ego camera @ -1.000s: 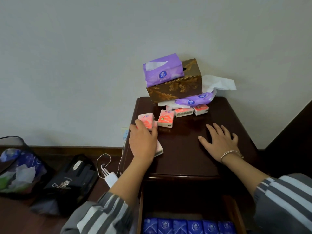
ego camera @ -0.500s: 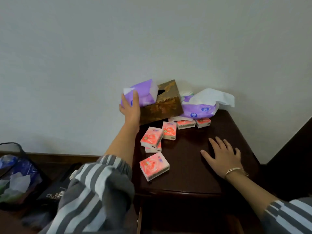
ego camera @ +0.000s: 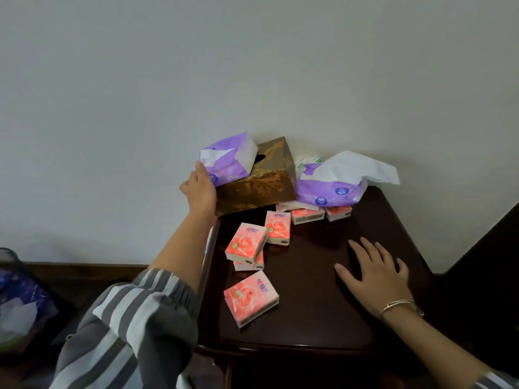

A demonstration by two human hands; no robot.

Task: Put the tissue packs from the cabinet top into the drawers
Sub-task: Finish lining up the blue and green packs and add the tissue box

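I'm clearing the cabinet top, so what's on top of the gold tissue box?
A purple tissue pack lies on the gold box, left hand touching it. Whatever the pack covers is hidden.

Domestic bedroom corner: dark wooden bedside cabinet [ego camera: 323, 318] at lower centre against plain wall [ego camera: 252, 66]; ornate tissue box [ego camera: 252, 189] on top.

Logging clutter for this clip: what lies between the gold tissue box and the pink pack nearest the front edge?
Head view: two pink packs, one stacked askew on the other, lie between the gold tissue box and the front pink pack.
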